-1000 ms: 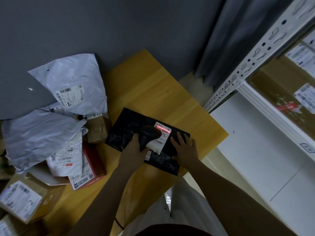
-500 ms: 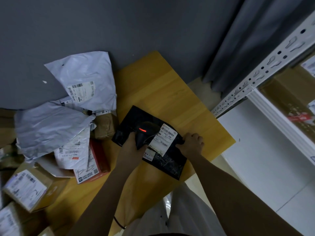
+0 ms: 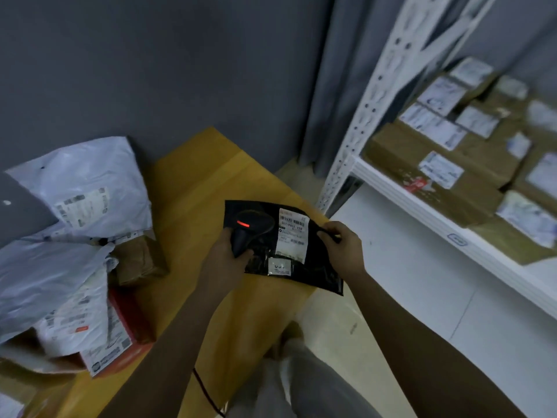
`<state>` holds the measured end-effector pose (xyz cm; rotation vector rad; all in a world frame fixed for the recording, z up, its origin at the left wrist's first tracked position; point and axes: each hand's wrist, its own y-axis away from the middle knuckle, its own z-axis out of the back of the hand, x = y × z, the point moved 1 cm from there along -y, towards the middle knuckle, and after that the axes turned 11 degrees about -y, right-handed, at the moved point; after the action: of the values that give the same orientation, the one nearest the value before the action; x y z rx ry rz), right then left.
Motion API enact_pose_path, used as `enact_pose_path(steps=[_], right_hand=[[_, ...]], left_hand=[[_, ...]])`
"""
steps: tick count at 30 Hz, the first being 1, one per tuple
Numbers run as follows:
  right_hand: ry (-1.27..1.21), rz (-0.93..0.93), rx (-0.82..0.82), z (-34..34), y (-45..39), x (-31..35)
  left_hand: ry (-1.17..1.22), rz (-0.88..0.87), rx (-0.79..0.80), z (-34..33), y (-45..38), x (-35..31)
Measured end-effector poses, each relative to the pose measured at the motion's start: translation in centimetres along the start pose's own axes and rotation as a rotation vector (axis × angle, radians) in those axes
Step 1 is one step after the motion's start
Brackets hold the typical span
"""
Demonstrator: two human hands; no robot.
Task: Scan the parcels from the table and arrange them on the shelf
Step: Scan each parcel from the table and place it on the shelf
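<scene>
- A wooden desk (image 3: 193, 188) stands against a grey wall, with a white shelf (image 3: 422, 212) at 3 o'clock.
- The left hand (image 3: 224, 254) grips a scanner (image 3: 250, 227).
- The right hand (image 3: 340, 245) pinches the black parcel (image 3: 301, 267), lifted over the desk's 3 o'clock edge.

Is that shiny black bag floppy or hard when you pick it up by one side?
Probably floppy: the black bag is a thin crinkled plastic mailer, and its near corner sags past the table edge while the right hand pinches one side. It looks light, since one pinch holds it. The glossy surface may be a bit slippery.
</scene>
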<state>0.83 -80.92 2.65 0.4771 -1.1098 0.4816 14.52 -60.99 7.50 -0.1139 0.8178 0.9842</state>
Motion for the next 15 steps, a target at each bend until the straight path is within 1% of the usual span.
enact_pose_path(steps=[4,8,10,15], right_hand=[[-0.009,0.085,-0.115,7.8,-0.3,1.7],[-0.075,0.138,-0.238,16.9,-0.1,3.3],[-0.139,0.148,-0.301,22.3,0.2,3.8],[-0.147,0.265,-0.448,37.5,3.0,5.0]], left_hand=[[0.003,-0.156,0.033,-1.9,-0.1,-6.8],[0.010,-0.299,0.036,-4.9,1.3,-15.4],[0.029,-0.366,0.030,-7.3,2.3,-20.1],[0.094,-0.554,0.061,-14.7,6.3,-32.4]])
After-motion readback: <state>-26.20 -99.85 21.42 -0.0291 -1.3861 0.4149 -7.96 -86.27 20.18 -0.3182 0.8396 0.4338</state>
